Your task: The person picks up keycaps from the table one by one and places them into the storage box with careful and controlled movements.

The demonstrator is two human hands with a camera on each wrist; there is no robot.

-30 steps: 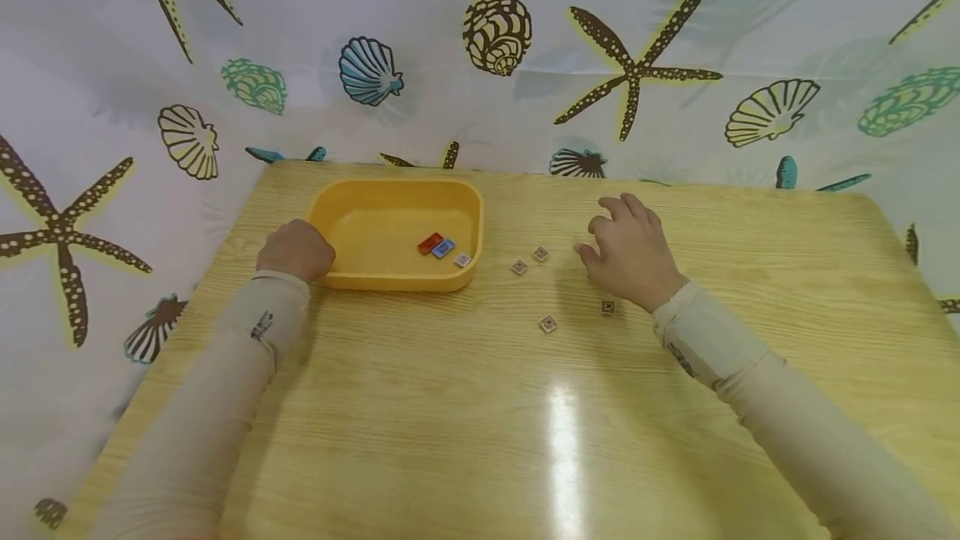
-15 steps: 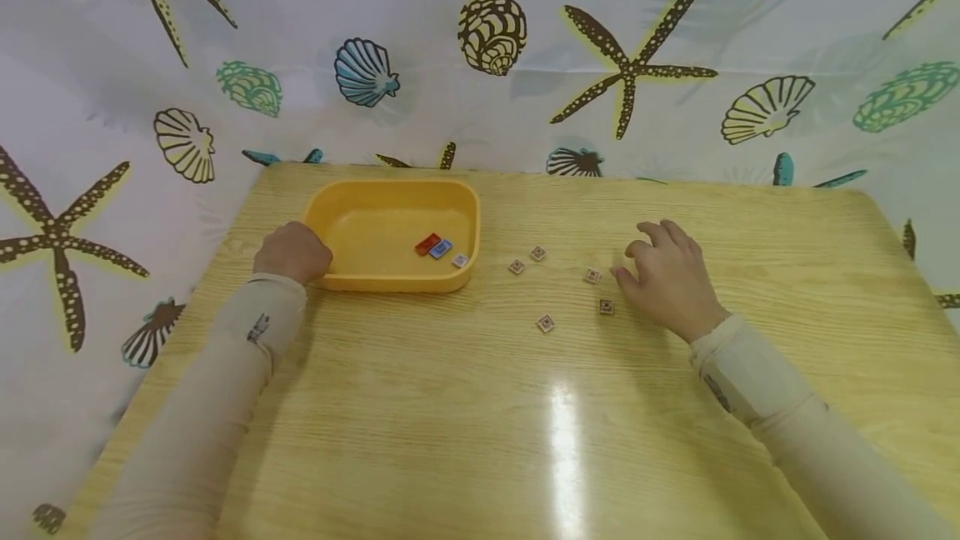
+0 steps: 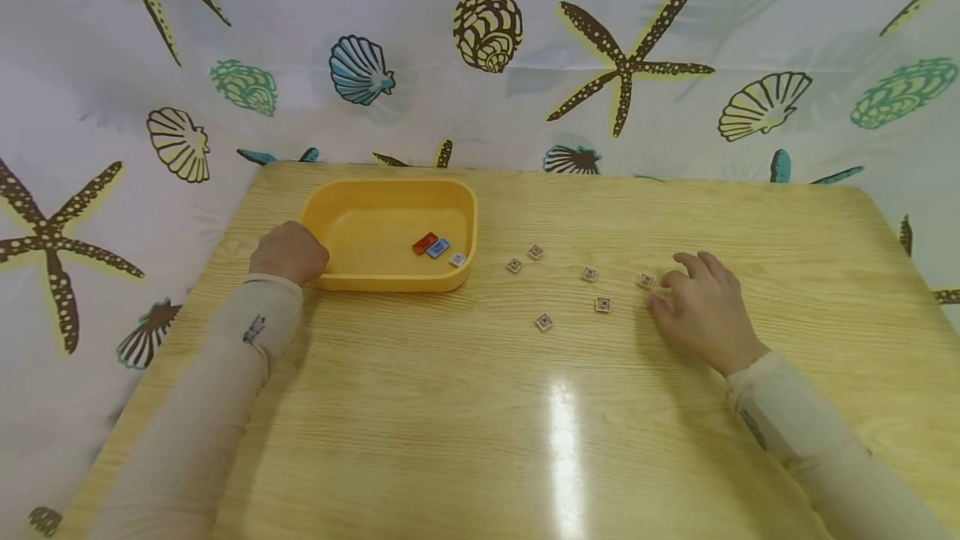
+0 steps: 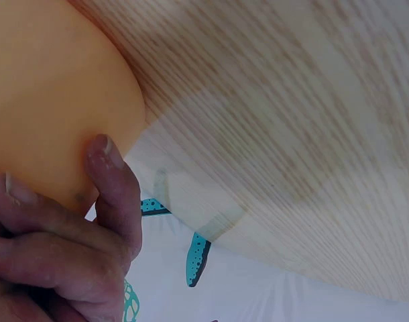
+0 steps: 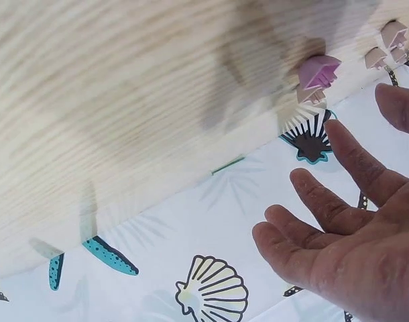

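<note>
My left hand (image 3: 288, 254) grips the left end of a yellow plastic basin (image 3: 390, 282); its curled fingers show against the wall in the left wrist view. Inside the basin lie a red keycap (image 3: 425, 243), a blue keycap (image 3: 438, 248) and a white keycap (image 3: 457, 260). My right hand (image 3: 705, 311) is low over the table on the right, fingers loosely bent, thumb and forefinger right beside a keycap (image 3: 646, 281). In the right wrist view a pink keycap (image 5: 318, 70) sits apart from the spread fingers. The keycaps on the table show their undersides, with cross-shaped stems.
Between basin and right hand, more keycaps lie scattered, among them one near the basin (image 3: 513, 266), one in the middle (image 3: 603, 305) and one nearer me (image 3: 543, 322). The wooden table (image 3: 450, 423) ends at a shell-patterned cloth (image 3: 420, 65) behind.
My right hand has moved right and toward me, and two more keycaps have come into view where it was. The left hand stays on the basin.
</note>
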